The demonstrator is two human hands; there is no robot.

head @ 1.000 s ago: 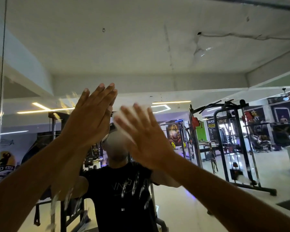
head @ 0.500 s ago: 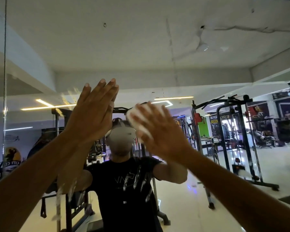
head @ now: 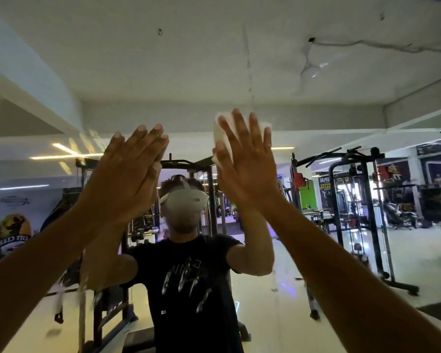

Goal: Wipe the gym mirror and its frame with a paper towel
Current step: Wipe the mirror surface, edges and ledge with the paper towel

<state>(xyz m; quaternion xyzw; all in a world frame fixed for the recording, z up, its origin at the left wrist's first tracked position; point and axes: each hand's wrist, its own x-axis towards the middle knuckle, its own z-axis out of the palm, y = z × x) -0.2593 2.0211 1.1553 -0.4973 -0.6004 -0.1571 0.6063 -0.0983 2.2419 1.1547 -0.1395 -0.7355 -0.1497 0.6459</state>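
Observation:
The gym mirror (head: 239,72) fills the whole view; no frame edge shows. My right hand (head: 247,166) lies flat against the glass with straight, spread fingers and presses a white paper towel (head: 220,133) onto it. The towel peeks out above and left of the fingers. My left hand (head: 127,174) is raised beside it, fingers straight and together, palm toward the glass; it holds nothing. Whitish streaks (head: 186,284) mark the glass lower down, over my reflected black shirt.
The mirror reflects me wearing a white headset (head: 186,200), black gym racks (head: 354,212), a green panel, posters and a shiny pale floor. A dark mat corner (head: 438,309) shows at the lower right.
My right hand has slid the paper towel up and to the right across the glass. The left hand stays flat in about the same place. The view has tilted up slightly.

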